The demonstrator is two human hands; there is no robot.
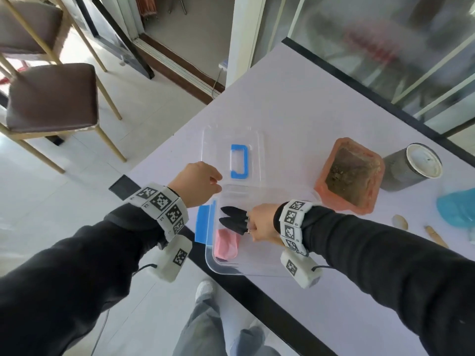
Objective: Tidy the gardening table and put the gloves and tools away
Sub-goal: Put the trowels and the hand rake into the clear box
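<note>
A clear plastic storage box (226, 268) stands at the table's near edge. Its clear lid (231, 140) with a blue handle is tipped up behind it, and my left hand (198, 183) grips the lid's near edge. My right hand (262, 222) reaches into the box, closed on two black garden trowels (232, 219) whose blades point left. Pink gloves (226, 244) lie on the box floor under the blades. A blue latch (203, 223) hangs on the box's left end.
An orange square pot (352, 173) with soil sits right of the box, and a grey cylindrical pot (408, 167) lies beyond it. A blue bag (457, 206) and wooden tool handles (434, 236) lie at the right. Brown chairs (51, 96) stand on the floor to the left.
</note>
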